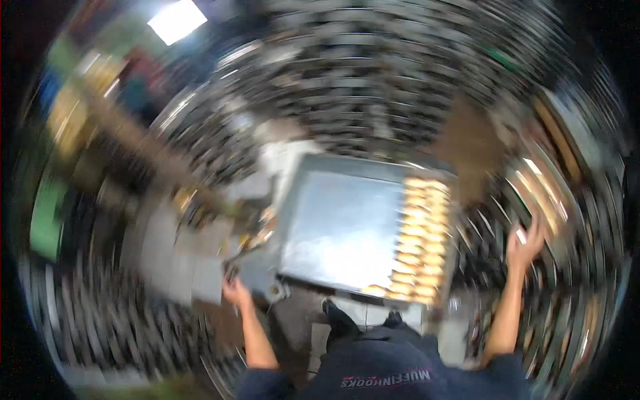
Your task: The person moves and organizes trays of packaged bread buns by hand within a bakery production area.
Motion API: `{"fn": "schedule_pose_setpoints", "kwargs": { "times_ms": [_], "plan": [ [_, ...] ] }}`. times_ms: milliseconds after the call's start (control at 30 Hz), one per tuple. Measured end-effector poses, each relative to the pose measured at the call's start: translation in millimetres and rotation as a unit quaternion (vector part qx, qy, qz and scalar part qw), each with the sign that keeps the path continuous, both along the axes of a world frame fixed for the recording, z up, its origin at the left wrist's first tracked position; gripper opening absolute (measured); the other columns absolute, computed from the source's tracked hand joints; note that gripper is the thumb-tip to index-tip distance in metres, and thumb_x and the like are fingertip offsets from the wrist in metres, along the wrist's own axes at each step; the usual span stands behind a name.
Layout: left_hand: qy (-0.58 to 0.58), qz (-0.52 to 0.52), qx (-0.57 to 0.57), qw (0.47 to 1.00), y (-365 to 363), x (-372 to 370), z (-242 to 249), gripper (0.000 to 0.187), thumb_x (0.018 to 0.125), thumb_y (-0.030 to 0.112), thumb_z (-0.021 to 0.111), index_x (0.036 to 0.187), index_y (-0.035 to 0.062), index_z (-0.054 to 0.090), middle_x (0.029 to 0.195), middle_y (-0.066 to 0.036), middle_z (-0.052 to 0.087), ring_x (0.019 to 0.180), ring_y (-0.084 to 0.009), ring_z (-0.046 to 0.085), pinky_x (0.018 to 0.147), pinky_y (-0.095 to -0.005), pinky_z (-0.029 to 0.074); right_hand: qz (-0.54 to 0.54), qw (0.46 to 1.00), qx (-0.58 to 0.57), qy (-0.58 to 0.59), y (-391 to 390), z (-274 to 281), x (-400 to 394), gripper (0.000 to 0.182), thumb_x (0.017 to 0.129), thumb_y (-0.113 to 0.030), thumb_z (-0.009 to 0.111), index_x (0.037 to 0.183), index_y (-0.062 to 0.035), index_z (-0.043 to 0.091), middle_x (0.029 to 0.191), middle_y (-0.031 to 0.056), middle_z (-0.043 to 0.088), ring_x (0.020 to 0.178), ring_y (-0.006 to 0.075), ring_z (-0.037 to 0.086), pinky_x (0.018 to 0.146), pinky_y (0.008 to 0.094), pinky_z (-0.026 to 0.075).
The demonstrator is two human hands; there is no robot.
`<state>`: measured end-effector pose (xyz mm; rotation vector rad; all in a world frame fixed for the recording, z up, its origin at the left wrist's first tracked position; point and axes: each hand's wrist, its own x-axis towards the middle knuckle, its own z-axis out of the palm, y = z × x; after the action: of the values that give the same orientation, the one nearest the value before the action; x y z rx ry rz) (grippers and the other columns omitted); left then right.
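My left hand (pixel 237 292) is out to the left with its fingers curled in, at a small dark part by the corner of a grey metal surface. What it holds is too smeared to name. My right hand (pixel 525 248) is raised on the right, thumb and fingers apart, fingertips overlapping the near end of a tray (pixel 565 215) of long golden pieces. Between my arms is a wide metal tray (pixel 340 227), its left and middle parts bare and shiny. Golden baked pieces (pixel 421 240) lie in close rows along its right side, and one lies at its near edge.
Racks with many stacked layers (pixel 353 87) curve around the far side and both flanks, streaked by motion. A brown panel (pixel 470 150) stands behind the tray to the right. Light floor tiles (pixel 160 247) show at left, and a bright lamp (pixel 177 21) shines at upper left.
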<state>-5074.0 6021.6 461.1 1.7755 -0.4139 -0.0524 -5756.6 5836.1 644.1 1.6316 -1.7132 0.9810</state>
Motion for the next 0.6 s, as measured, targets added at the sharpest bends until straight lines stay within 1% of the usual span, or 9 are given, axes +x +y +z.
{"fn": "schedule_pose_setpoints", "kwargs": {
  "times_ms": [33, 167, 233, 300, 333, 400, 467, 533, 600],
  "plan": [
    [-0.011, -0.001, -0.004, 1.000, -19, -26, -3, 0.033, 0.080, 0.000, 0.059, 0.112, -0.0062, 0.056, 0.105, -0.018, 0.063, 0.093, -0.0252, 0.061, 0.081, -0.0340, 0.049, -0.003, 0.980, 0.079, -0.185, -3, 30, -38, 0.038, 0.078, -0.024, 0.068, 0.109, -0.0039, 0.061, 0.108, 0.0181, 0.059, 0.105, 0.0348, 0.052, 0.088, 0.0482, 0.041],
    [-0.092, -0.202, 0.006, 0.975, -98, -155, -10, 0.029, 0.081, 0.001, 0.059, 0.109, -0.0041, 0.058, 0.099, -0.015, 0.062, 0.085, -0.0221, 0.059, 0.076, -0.0329, 0.048, -0.192, 0.933, 0.286, -0.101, -21, -44, -144, 0.046, 0.086, -0.045, 0.047, 0.091, -0.0050, 0.068, 0.094, 0.0206, 0.066, 0.091, 0.0391, 0.061, 0.089, 0.0558, 0.038],
    [-0.084, -0.321, -0.003, 0.943, -120, -227, -2, 0.027, 0.081, 0.001, 0.058, 0.108, -0.0035, 0.058, 0.098, -0.014, 0.062, 0.083, -0.0209, 0.059, 0.074, -0.0323, 0.048, -0.099, 0.905, 0.353, -0.217, 2, -99, -118, 0.060, 0.091, -0.051, 0.034, 0.097, -0.0006, 0.067, 0.103, 0.0243, 0.063, 0.105, 0.0410, 0.057, 0.101, 0.0662, 0.023],
    [-0.079, -0.419, -0.007, 0.904, -139, -319, 22, 0.025, 0.081, 0.003, 0.058, 0.106, -0.0029, 0.059, 0.097, -0.013, 0.062, 0.080, -0.0199, 0.058, 0.071, -0.0312, 0.048, -0.051, 0.774, 0.574, -0.262, 37, -124, -85, 0.058, 0.088, -0.051, 0.045, 0.110, -0.0015, 0.063, 0.120, 0.0281, 0.054, 0.117, 0.0421, 0.047, 0.102, 0.0667, 0.020],
    [-0.066, -0.467, -0.020, 0.881, -150, -349, 23, 0.023, 0.081, 0.003, 0.059, 0.104, -0.0026, 0.059, 0.096, -0.012, 0.062, 0.078, -0.0197, 0.059, 0.070, -0.0307, 0.048, 0.040, 0.832, 0.481, -0.273, 57, -167, -70, 0.053, 0.081, -0.045, 0.059, 0.117, -0.0054, 0.061, 0.124, 0.0266, 0.050, 0.120, 0.0422, 0.043, 0.103, 0.0658, 0.021],
    [-0.046, -0.572, -0.029, 0.818, -146, -417, 62, 0.021, 0.081, 0.006, 0.061, 0.100, -0.0011, 0.060, 0.093, -0.013, 0.061, 0.079, -0.0210, 0.059, 0.069, -0.0305, 0.048, 0.046, 0.903, 0.368, -0.215, 70, -156, -59, 0.057, 0.070, -0.032, 0.072, 0.118, -0.0055, 0.056, 0.126, 0.0216, 0.042, 0.123, 0.0408, 0.035, 0.105, 0.0579, 0.024],
    [-0.128, -0.638, -0.049, 0.758, -130, -469, 92, 0.019, 0.080, 0.006, 0.062, 0.097, -0.0012, 0.059, 0.091, -0.015, 0.060, 0.081, -0.0242, 0.059, 0.069, -0.0327, 0.048, -0.008, 0.976, 0.137, -0.172, 32, -130, -97, 0.055, 0.073, -0.029, 0.069, 0.118, -0.0017, 0.055, 0.121, 0.0223, 0.046, 0.122, 0.0416, 0.037, 0.105, 0.0552, 0.026],
    [-0.200, -0.683, -0.068, 0.699, -120, -501, 94, 0.018, 0.079, 0.006, 0.063, 0.095, -0.0010, 0.060, 0.090, -0.016, 0.058, 0.081, -0.0275, 0.058, 0.071, -0.0348, 0.048, -0.053, 0.966, 0.117, -0.226, -12, -88, -157, 0.063, 0.075, -0.030, 0.066, 0.127, -0.0009, 0.048, 0.122, 0.0245, 0.048, 0.122, 0.0417, 0.039, 0.104, 0.0532, 0.027],
    [-0.123, -0.716, -0.038, 0.687, -100, -520, 100, 0.017, 0.078, 0.006, 0.064, 0.094, -0.0007, 0.061, 0.090, -0.016, 0.058, 0.082, -0.0288, 0.058, 0.072, -0.0351, 0.048, -0.125, 0.978, 0.122, -0.116, -42, -80, -193, 0.057, 0.079, -0.032, 0.063, 0.123, 0.0006, 0.049, 0.121, 0.0247, 0.050, 0.120, 0.0399, 0.042, 0.104, 0.0514, 0.026]
  ]
}}
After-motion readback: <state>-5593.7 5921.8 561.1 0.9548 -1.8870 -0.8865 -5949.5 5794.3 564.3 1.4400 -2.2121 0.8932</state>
